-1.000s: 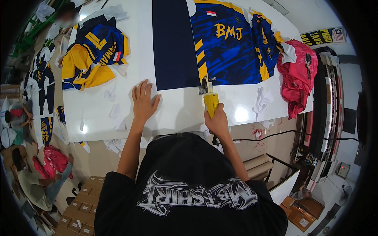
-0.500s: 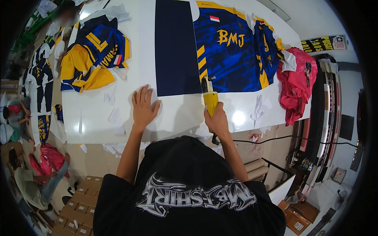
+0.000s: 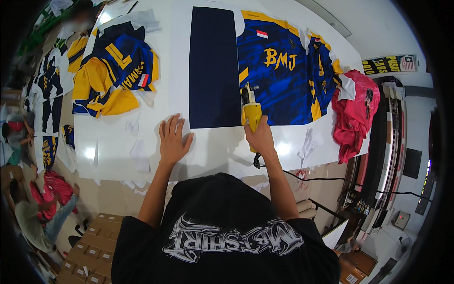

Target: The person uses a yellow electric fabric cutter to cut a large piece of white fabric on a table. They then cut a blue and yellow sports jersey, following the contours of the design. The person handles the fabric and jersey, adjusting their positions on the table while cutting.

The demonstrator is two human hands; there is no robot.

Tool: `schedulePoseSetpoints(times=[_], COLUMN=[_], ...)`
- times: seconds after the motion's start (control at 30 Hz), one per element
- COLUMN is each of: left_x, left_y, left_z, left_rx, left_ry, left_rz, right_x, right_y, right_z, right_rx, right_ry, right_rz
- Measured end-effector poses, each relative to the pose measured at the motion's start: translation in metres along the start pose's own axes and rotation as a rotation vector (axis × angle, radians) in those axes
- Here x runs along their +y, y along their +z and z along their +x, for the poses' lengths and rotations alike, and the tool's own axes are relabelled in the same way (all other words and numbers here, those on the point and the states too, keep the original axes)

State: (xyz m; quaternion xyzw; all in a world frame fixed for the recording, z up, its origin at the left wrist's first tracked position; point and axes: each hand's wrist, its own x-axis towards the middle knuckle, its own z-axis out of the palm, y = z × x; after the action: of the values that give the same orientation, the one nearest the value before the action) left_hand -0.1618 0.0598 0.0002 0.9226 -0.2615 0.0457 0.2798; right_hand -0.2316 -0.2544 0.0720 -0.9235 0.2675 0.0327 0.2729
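My right hand (image 3: 260, 138) is wrapped round the yellow body of a handheld electric fabric cutter (image 3: 252, 112), its black cord trailing off to the right. The cutter's head rests where a plain navy fabric panel (image 3: 213, 71) meets a blue-and-yellow jersey panel (image 3: 279, 87). Both pieces lie flat on the white table (image 3: 161, 94). My left hand (image 3: 175, 142) lies open on the tabletop, fingers spread, near the navy panel's lower left corner. The cutter's head hides part of the seam between the pieces.
A heap of blue-and-yellow jersey pieces (image 3: 116, 71) lies on the left of the table. Red fabric (image 3: 357, 116) hangs over its right end. White scraps (image 3: 309, 144) are scattered about. Cardboard boxes (image 3: 92, 246) stand lower left; people sit farther left.
My right hand has pushed the cutter farther from me along the line between the two fabric pieces. My left hand stays flat on the table. The whole view has shifted slightly.
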Motion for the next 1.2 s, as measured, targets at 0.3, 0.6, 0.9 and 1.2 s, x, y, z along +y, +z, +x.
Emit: schedulePoseSetpoints(times=[0.3,0.6,0.9,1.2], left_x=[-0.002,-0.002,-0.001,-0.001], left_y=[0.002,-0.001,-0.003,-0.003], left_z=[0.001,0.003,0.006,0.005], left_rx=[-0.007,-0.041,-0.070,-0.099], left_ry=[-0.023,-0.039,-0.058,-0.086], left_rz=[-0.023,-0.037,-0.034,-0.032], right_x=[-0.021,-0.040,-0.053,-0.062], right_y=[-0.009,-0.014,-0.017,-0.016], right_z=[0.053,0.110,0.166,0.230], right_rx=[-0.029,-0.035,-0.008,0.043], right_ry=[0.037,0.038,0.008,-0.065], right_rz=[-0.044,-0.045,-0.082,-0.109])
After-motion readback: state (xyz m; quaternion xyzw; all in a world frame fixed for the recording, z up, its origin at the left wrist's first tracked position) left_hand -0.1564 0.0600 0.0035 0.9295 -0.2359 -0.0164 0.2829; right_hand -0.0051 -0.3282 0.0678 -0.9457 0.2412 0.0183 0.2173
